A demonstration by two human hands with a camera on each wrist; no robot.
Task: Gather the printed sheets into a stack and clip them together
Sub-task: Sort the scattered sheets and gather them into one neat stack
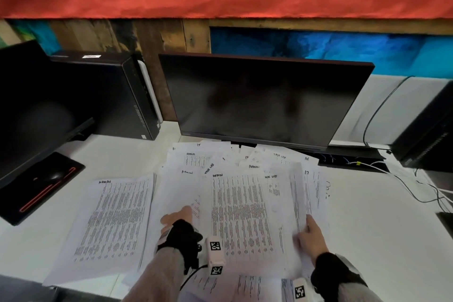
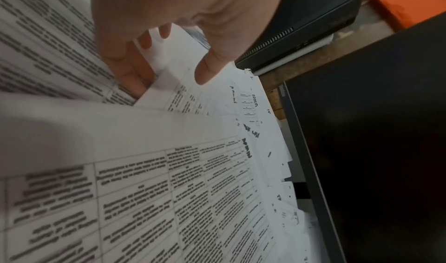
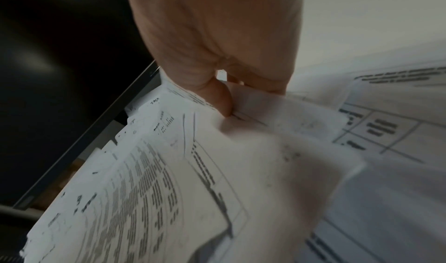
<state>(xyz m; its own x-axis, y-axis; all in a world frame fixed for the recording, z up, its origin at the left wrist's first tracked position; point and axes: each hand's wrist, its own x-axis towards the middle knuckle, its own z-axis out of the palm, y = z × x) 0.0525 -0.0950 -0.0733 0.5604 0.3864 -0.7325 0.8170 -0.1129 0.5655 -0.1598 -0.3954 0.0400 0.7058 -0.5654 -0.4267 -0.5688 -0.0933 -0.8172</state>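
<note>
Wrist cams: L hand (image 2: 183, 19) fingers under sheets (image 1: 245, 216) edge, thumb over; R hand (image 3: 217, 38) pinches R edge. Head: 2nd stack (image 1: 112, 223) left, open desk (image 1: 380, 228) right, monitor (image 1: 264, 98) behind.

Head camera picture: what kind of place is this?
Probably an office or computer room. A big dark monitor and a black computer tower stand on a white desk, and printed sheets are spread out in front of the monitor.

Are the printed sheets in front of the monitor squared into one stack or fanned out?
Fanned out: the printed sheets overlap at differing angles, corners poking toward the monitor; left hand and right hand hold their sides.
</note>
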